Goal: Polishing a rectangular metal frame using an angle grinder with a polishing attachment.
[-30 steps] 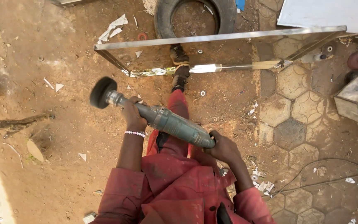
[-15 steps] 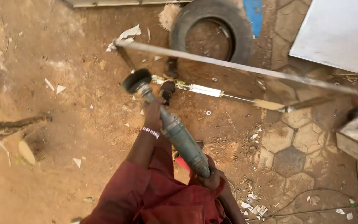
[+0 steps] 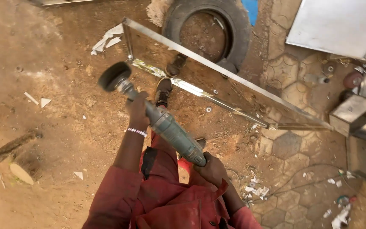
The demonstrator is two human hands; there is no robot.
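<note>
Above dirt ground, hands (image 3: 137, 111) grip green cylindrical grinder (image 3: 166, 127); round black wheel (image 3: 114, 76).

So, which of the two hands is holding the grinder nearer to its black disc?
The left hand: it grips the grinder at its front neck, just behind the black disc. The right hand holds the rear end, far from the disc.

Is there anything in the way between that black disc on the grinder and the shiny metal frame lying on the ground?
Nothing visible. The angle grinder, held in the left hand and right hand, has its disc in the air just left of the metal frame; only bare dirt lies between them.
</note>
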